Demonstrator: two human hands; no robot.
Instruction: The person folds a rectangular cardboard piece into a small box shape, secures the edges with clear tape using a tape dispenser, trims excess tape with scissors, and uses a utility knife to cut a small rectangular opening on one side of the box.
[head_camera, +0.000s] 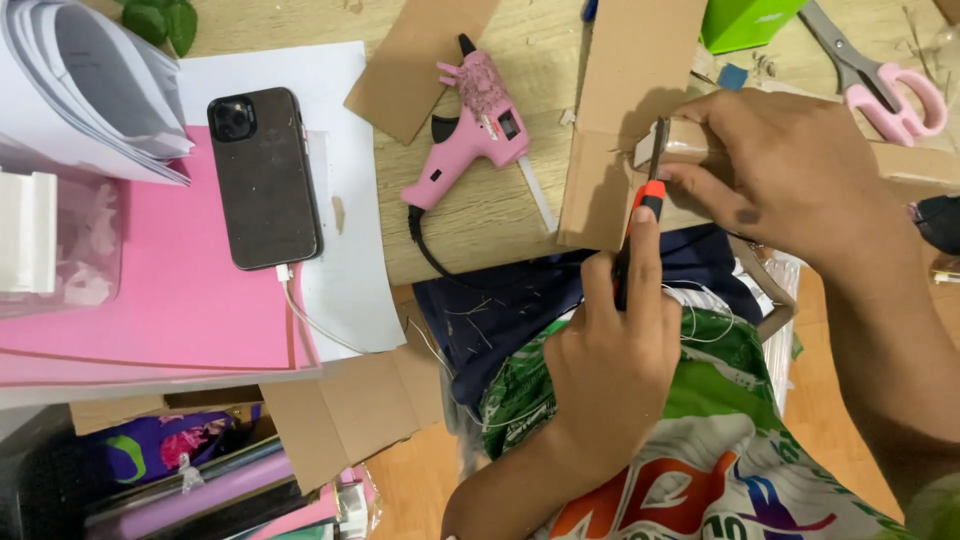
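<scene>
My left hand (610, 350) grips a utility knife (648, 195) with an orange and black handle, thumb pressed along its top. The blade points upward and meets the edge of a brown cardboard piece (625, 90) lying on the wooden tabletop (480, 215). My right hand (790, 170) comes in from the right and pinches the cardboard just beside the blade, fingers curled over a folded section (690, 135). The blade tip is partly hidden by my right fingers.
A pink glue gun (475, 130) lies left of the cardboard. A dark phone (263, 175) on a cable rests on pink and white paper sheets (150, 300). Pink-handled scissors (880, 85) and a green box (745, 20) sit at the far right. A green printed bag (720, 420) lies below.
</scene>
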